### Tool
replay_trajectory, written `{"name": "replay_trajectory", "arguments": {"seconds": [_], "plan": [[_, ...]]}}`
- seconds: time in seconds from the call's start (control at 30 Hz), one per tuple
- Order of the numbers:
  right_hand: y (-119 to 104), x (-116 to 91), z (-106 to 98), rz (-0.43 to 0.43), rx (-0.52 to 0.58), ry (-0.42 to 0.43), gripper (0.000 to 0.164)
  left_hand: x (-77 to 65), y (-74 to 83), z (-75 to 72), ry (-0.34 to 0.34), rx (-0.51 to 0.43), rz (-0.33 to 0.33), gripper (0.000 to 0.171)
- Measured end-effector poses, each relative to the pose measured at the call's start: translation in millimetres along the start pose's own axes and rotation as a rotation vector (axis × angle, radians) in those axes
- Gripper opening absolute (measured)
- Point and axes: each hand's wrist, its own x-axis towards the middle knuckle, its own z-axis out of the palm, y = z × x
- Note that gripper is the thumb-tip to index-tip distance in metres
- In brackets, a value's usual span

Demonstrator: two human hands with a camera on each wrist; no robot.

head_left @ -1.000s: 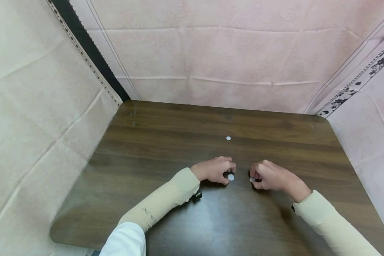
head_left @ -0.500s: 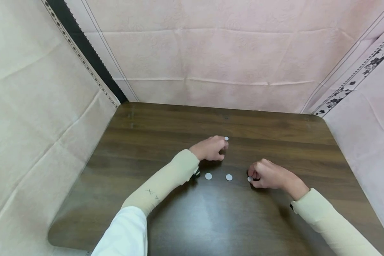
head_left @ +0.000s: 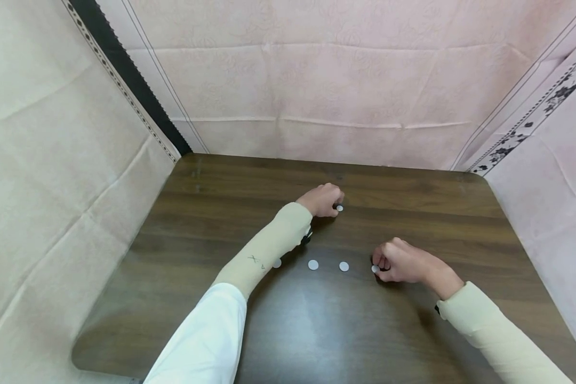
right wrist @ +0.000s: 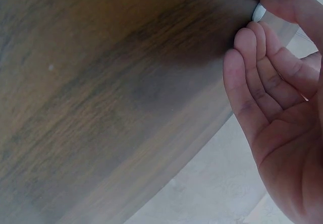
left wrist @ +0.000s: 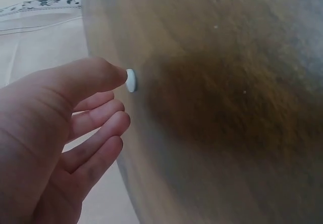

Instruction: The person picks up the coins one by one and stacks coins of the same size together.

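A small white round disc (head_left: 340, 208) lies toward the back of the dark wooden table (head_left: 211, 224). My left hand (head_left: 322, 200) is right at it. In the left wrist view, the thumb tip overlaps that disc (left wrist: 131, 80), and the other fingers are bent loosely apart below. On the right, my right hand (head_left: 403, 261) pinches another white disc (head_left: 375, 269) between thumb and fingers, low at the tabletop. The right wrist view shows this disc (right wrist: 259, 12) between the thumb tip and the curled fingertips.
White discs lie in a row left of my right hand: one disc (head_left: 344, 266), a second disc (head_left: 313, 264), and a third disc (head_left: 277, 263) partly behind my left sleeve (head_left: 269, 250). A pale cloth (head_left: 317, 96) hangs behind the table's back edge.
My left hand has left the disc in the row and moved away to the back disc. The left forearm uncovers more of the row. My right hand stays in place.
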Motion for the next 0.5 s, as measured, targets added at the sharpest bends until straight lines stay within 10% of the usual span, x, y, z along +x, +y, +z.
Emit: {"name": "replay_trajectory", "arguments": {"seconds": [0.5], "plan": [[1.7, 0.6, -0.1, 0.021, 0.017, -0.012, 0.006, 16.2, -3.5, 7.9, 0.032, 0.006, 0.039, 0.039]]}}
